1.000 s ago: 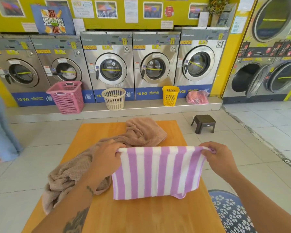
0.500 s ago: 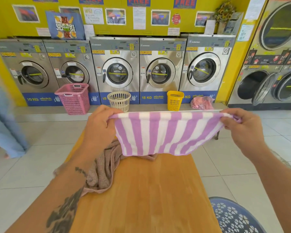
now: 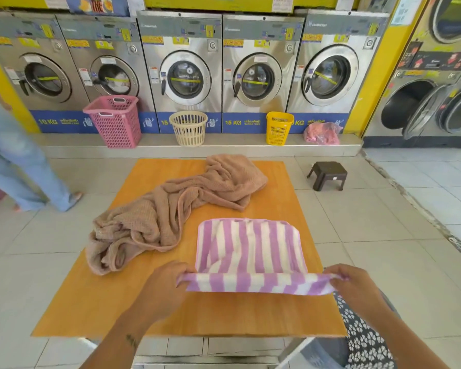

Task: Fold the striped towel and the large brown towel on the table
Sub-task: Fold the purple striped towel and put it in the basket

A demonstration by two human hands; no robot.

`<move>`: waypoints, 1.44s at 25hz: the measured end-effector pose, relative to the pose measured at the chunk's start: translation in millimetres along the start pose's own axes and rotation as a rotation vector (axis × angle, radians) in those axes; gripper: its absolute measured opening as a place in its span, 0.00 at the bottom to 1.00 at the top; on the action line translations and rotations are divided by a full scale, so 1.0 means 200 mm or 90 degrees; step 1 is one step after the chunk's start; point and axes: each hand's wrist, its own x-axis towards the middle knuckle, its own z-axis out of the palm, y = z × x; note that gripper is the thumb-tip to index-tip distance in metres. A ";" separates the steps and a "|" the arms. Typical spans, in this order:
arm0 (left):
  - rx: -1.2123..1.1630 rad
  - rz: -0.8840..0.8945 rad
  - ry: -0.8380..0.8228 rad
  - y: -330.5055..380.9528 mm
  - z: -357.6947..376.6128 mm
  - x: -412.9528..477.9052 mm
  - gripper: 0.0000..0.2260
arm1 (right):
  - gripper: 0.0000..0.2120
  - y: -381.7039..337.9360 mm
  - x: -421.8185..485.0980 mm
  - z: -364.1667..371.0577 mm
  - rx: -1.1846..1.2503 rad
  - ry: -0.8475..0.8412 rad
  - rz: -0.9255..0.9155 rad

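Observation:
The purple and white striped towel lies on the right half of the orange wooden table, its far part flat on the wood. My left hand pinches the towel's near left corner and my right hand pinches the near right corner, holding that near edge lifted just above the tabletop. The large brown towel sprawls crumpled across the table's left and far side, apart from both hands.
A patterned laundry basket stands by the table's near right corner. A dark stool sits on the floor to the right. Pink, cream and yellow baskets line the washers. A person in jeans stands at left.
The striped towel was held up stretched in the air; both hands have come down and toward me, and its far part now lies on the table.

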 end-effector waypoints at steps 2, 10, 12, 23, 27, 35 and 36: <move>-0.005 -0.005 0.007 0.00 0.02 -0.03 0.19 | 0.20 0.02 -0.02 -0.01 -0.018 -0.019 -0.003; 0.038 -0.075 -0.027 0.17 0.10 -0.20 0.11 | 0.10 0.05 -0.14 -0.12 -0.061 -0.056 -0.031; 0.062 -0.116 -0.086 0.19 0.13 -0.24 0.11 | 0.09 0.08 -0.17 -0.11 -0.111 -0.096 -0.029; -0.098 -0.216 -0.024 0.21 0.19 -0.11 0.08 | 0.21 -0.03 -0.06 -0.02 -0.274 -0.254 0.006; -0.086 -0.181 -0.013 0.12 0.17 0.14 0.10 | 0.21 -0.19 0.08 0.13 -0.224 -0.218 -0.022; -0.022 -0.164 -0.102 -0.07 0.27 0.64 0.08 | 0.21 -0.48 0.37 0.58 -0.262 -0.237 -0.032; -0.025 -0.163 -0.110 -0.08 0.29 0.68 0.07 | 0.22 -0.50 0.39 0.63 -0.290 -0.240 -0.038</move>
